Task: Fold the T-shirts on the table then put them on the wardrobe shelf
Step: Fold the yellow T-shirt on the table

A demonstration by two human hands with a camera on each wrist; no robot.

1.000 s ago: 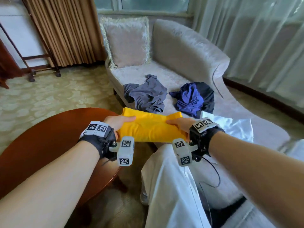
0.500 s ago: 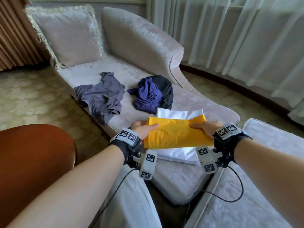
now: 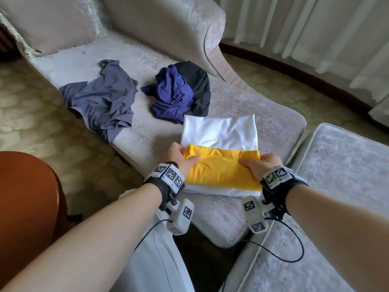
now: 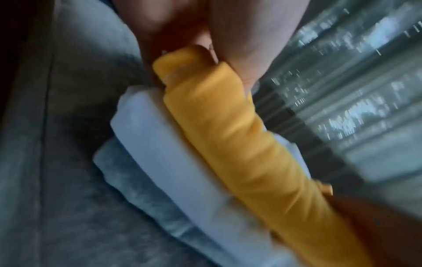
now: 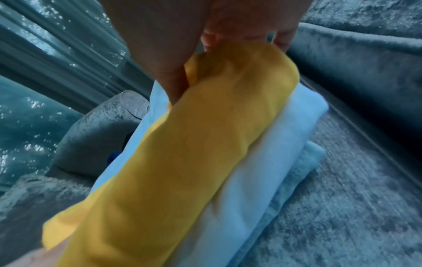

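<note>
A folded yellow T-shirt (image 3: 221, 169) lies on top of a folded white T-shirt (image 3: 220, 131) on the chaise seat. My left hand (image 3: 183, 159) grips its left end, thumb on top and fingers underneath. My right hand (image 3: 257, 165) grips the right end the same way. In the left wrist view the yellow T-shirt (image 4: 239, 144) sits pinched over the white T-shirt (image 4: 160, 144). The right wrist view shows the yellow T-shirt (image 5: 182, 162) on the white T-shirt (image 5: 262, 153). Unfolded on the seat lie a grey T-shirt (image 3: 103, 102), a purple T-shirt (image 3: 172, 95) and a black T-shirt (image 3: 199, 85).
The pale chaise longue (image 3: 147, 135) carries all the shirts, with a cushion (image 3: 50, 20) at its head. A second upholstered seat (image 3: 336, 186) stands at the right. A round wooden table (image 3: 25, 199) is at the left. Curtains (image 3: 315, 28) hang behind.
Both hands have carried the yellow T-shirt from over the table rightward to the chaise and lowered it onto the white T-shirt. The view has turned right with them.
</note>
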